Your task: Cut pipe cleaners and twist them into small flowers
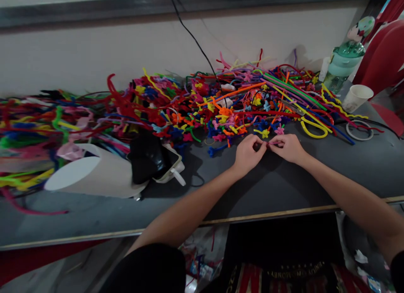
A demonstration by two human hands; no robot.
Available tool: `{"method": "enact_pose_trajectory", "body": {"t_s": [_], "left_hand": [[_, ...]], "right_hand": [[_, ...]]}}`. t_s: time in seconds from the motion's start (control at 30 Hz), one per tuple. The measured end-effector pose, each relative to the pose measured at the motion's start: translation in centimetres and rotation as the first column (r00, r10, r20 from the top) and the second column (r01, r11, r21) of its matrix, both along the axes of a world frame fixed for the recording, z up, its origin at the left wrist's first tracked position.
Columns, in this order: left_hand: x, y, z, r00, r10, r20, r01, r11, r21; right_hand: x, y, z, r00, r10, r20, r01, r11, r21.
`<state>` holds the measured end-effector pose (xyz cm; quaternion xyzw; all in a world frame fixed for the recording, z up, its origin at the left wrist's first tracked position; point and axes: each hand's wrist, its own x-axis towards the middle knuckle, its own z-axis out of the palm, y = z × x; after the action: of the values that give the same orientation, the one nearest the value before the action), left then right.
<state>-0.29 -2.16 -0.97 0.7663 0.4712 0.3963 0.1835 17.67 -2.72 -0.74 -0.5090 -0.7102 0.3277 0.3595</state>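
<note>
My left hand point(250, 153) and my right hand point(288, 148) meet above the dark table point(252, 196), fingertips almost touching. The right fingers pinch a short pink piece point(276, 143), perhaps pipe cleaner. The left thumb and index finger are closed at its other end; what lies between them is too small to tell. Just beyond the hands spreads a heap of colourful pipe cleaners point(233, 112), many bent into small flowers. A yellow flower point(264, 133) lies right behind the fingertips.
Left of my arms are a pale cylindrical object point(110, 173) and a black phone-like item point(148, 158). A paper cup point(357, 98) and a teal-lidded bottle point(344, 64) stand at the back right. A black cable point(195, 38) hangs along the wall. A looped yellow pipe cleaner point(315, 135) lies right of the hands.
</note>
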Motion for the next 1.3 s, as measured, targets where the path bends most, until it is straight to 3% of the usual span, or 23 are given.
{"method": "enact_pose_trajectory", "body": {"t_s": [0.13,0.23,0.33,0.4,0.47,0.57,0.8,1.03,1.3], "left_hand": [[0.1,-0.5,0.4,0.991,0.033,-0.13,-0.019,0.994,0.109],[-0.2,0.0,0.4,0.996,-0.052,-0.077,0.059,0.994,0.091],[-0.3,0.8,0.3,0.989,-0.139,0.044,0.136,0.989,0.065],[-0.2,1.2,0.2,0.992,-0.093,0.081,0.084,0.991,0.101],[0.0,1.4,0.1,0.997,-0.042,0.058,0.032,0.985,0.17],[0.6,1.4,-0.2,0.996,-0.076,-0.049,0.086,0.964,0.252],[1.6,1.8,-1.2,0.955,-0.073,-0.287,0.143,0.962,0.231],[3.4,3.4,-1.2,0.948,-0.107,-0.3,0.196,0.938,0.285],[4.9,3.6,-1.8,0.959,-0.031,-0.281,0.117,0.949,0.293]], "right_hand": [[-0.3,-0.6,0.3,0.989,-0.026,0.147,0.018,0.998,0.055],[-0.4,-0.7,0.6,0.987,-0.028,0.156,0.021,0.999,0.046],[-0.2,-0.3,0.7,0.999,-0.024,0.039,0.024,1.0,0.004],[0.1,0.4,0.5,0.996,-0.018,-0.087,0.014,0.999,-0.042],[0.4,1.3,0.2,0.976,-0.012,-0.217,-0.007,0.996,-0.087],[0.6,2.3,-0.4,0.942,-0.026,-0.335,-0.022,0.99,-0.138],[0.6,2.6,-0.3,0.898,-0.102,-0.428,0.039,0.987,-0.153],[1.0,2.5,0.3,0.823,-0.181,-0.539,0.056,0.969,-0.241],[1.2,3.0,-0.1,0.777,-0.208,-0.594,0.068,0.966,-0.25]]}}
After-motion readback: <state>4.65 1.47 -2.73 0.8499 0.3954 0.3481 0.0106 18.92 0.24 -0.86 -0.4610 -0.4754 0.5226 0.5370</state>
